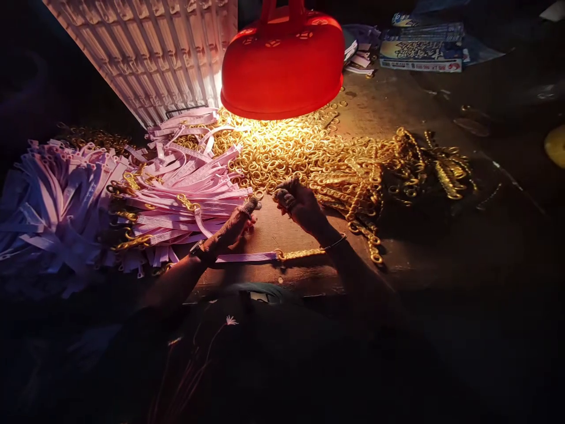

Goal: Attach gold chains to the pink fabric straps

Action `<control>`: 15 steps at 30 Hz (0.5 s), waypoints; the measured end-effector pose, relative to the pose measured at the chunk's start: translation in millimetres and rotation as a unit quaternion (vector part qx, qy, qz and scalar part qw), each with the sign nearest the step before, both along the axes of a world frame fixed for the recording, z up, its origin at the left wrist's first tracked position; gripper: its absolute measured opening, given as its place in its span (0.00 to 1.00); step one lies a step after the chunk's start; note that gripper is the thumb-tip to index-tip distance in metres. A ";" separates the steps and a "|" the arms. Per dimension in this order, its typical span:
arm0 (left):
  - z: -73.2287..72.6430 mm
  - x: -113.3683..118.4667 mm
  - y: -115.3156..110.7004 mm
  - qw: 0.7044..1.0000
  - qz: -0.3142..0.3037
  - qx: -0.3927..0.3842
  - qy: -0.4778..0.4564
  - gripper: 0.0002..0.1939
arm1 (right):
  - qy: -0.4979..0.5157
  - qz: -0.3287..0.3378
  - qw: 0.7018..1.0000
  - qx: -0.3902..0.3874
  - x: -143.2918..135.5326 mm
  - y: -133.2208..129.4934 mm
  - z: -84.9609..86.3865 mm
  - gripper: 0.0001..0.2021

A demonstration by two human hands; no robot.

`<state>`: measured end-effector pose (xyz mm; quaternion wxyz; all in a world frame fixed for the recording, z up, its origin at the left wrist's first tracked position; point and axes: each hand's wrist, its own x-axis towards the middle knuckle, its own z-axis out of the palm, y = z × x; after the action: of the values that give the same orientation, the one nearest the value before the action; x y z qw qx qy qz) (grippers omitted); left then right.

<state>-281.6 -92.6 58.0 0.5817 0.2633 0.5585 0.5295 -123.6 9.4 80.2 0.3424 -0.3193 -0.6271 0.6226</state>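
My left hand [242, 222] is closed, its wrapped thumb up beside a small golden ring [259, 194] at the pile's near edge. What its fingers hold, if anything, is hidden. To the right, my right hand [300, 203] is curled shut in front of the heap of golden rings [282, 154]; I cannot make out anything in its grip. Below the hands, a pink strap [247, 257] lies joined to a golden chain [302, 254], which runs under my right wrist. Many pink straps [176, 218] lie beside my left hand, some with golden clasps [188, 202].
A red lamp shade [282, 70] hangs low over the rings. Behind the straps leans a ribbed, translucent panel [150, 47]. More golden chains [362, 182] lie right of my right hand, and printed packets [421, 50] at the back of the wooden table [375, 100].
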 end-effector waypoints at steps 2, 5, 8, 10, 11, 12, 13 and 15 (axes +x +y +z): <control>-0.5 1.2 1.0 0.997 0.017 -0.011 -0.079 0.27 | -0.034 0.026 0.999 0.034 0.2 -9.1 -3.4 0.22; -2.3 2.6 1.3 0.992 0.060 0.010 -0.112 0.24 | -0.071 0.024 0.994 0.085 -3.3 -21.3 -7.0 0.21; -3.4 4.7 1.3 0.991 0.077 0.003 -0.113 0.21 | -0.085 0.004 0.991 0.106 -9.4 -29.1 -10.5 0.21; -1.8 7.2 0.6 0.990 0.078 -0.003 -0.119 0.18 | -0.082 -0.006 0.991 0.105 -13.1 -33.1 -13.1 0.21; -0.1 8.8 -0.1 0.990 0.078 -0.006 -0.119 0.18 | -0.082 -0.008 0.992 0.101 -14.4 -35.2 -14.2 0.21; 2.1 10.5 -0.9 0.990 0.077 -0.012 -0.116 0.17 | -0.082 -0.007 0.992 0.095 -15.3 -37.5 -15.0 0.21; 4.5 12.2 -2.0 0.991 0.078 -0.019 -0.111 0.17 | -0.084 -0.006 0.993 0.088 -15.8 -40.0 -15.4 0.21; 9.4 15.3 -4.7 0.991 0.074 -0.028 -0.104 0.18 | -0.088 0.000 0.993 0.079 -15.7 -45.2 -15.4 0.21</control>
<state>-266.2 -97.3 67.3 0.6032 0.1479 0.5275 0.5797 -139.3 -35.8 64.8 0.3099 -0.3452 -0.7016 0.5408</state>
